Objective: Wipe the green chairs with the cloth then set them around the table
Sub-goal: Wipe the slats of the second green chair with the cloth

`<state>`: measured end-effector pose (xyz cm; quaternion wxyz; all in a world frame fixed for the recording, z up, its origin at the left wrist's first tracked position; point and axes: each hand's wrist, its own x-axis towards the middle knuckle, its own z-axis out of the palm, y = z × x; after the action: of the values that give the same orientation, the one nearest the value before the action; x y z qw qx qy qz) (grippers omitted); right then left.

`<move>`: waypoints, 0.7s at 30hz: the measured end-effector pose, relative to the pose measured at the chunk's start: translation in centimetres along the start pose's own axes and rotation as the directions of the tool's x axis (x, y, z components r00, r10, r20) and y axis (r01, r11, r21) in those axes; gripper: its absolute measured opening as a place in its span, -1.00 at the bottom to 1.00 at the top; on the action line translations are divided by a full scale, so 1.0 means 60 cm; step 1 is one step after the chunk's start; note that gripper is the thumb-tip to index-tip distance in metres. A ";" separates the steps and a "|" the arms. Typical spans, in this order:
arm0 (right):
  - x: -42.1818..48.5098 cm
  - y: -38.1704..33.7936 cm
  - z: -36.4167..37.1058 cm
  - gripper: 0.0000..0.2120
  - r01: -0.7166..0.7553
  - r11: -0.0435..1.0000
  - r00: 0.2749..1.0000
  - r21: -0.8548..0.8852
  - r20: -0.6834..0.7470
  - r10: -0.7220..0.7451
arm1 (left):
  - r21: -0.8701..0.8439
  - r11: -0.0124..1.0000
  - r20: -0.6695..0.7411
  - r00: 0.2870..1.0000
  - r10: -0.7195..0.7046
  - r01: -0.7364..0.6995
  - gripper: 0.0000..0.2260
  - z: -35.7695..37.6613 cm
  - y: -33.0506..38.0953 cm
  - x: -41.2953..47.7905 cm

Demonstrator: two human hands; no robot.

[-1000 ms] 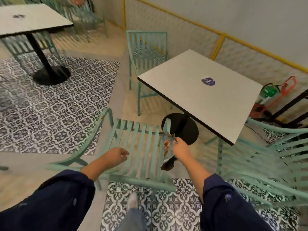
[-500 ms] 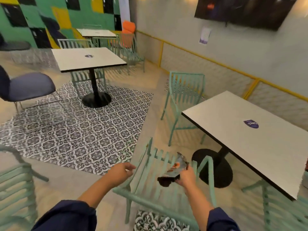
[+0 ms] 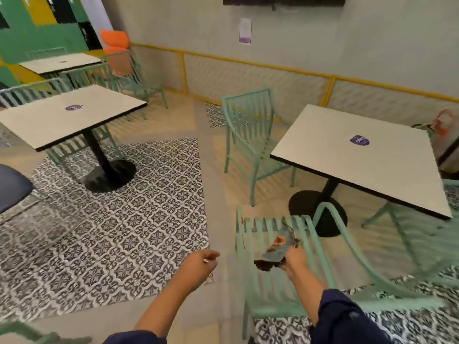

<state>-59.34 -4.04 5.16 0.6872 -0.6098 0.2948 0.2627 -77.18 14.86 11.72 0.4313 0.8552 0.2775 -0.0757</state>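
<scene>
A green slatted chair (image 3: pixel 270 276) stands right in front of me, its seat below my right hand (image 3: pixel 294 260). That hand grips a grey-blue cloth (image 3: pixel 278 247) with orange and dark patches, held just over the seat slats. My left hand (image 3: pixel 198 266) hovers left of the chair with loosely curled fingers, holding nothing and touching nothing. The white square table (image 3: pixel 360 155) on a black pedestal stands beyond the chair to the right. A second green chair (image 3: pixel 248 137) sits at the table's far left side. Part of a third green chair (image 3: pixel 407 234) shows under the table's right edge.
Another white table (image 3: pixel 67 117) stands at the left on a patterned tile patch (image 3: pixel 124 219), with green chairs around it. A dark blue seat (image 3: pixel 12 192) pokes in at the left edge. A yellow-railed wall (image 3: pixel 248 75) runs behind. Red and green items (image 3: pixel 444 127) sit at far right.
My view has swung up and left, showing more of the room. My left hand came off the chair and drifted left. The right hand keeps the cloth over the seat.
</scene>
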 end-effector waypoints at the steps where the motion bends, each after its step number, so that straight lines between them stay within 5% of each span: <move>1: -0.004 0.002 0.011 -0.79 -0.003 0.996 1.000 0.090 -0.001 0.003 | 0.002 1.000 0.007 1.000 0.017 -0.017 -0.74 -0.011 -0.010 0.013; 6: 0.037 0.029 0.059 -0.85 -0.027 0.993 0.998 0.116 -0.050 0.033 | -0.023 0.999 0.078 0.997 0.025 -0.023 -0.76 -0.048 -0.056 0.092; 11: 0.231 0.132 0.085 -0.75 -0.109 0.989 0.973 0.103 -0.191 0.128 | 0.050 0.993 0.156 0.983 0.097 -0.106 -0.76 -0.091 -0.098 0.231; 21: 0.158 0.077 0.201 -0.68 -0.200 0.974 0.920 -0.104 -0.363 0.150 | 0.121 0.981 0.405 0.910 0.089 -0.150 -0.81 -0.141 -0.090 0.436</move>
<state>-55.12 8.51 -3.84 0.5527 -0.6644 0.4477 0.2295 -59.20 34.71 3.51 0.4171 0.8672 0.1246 -0.2420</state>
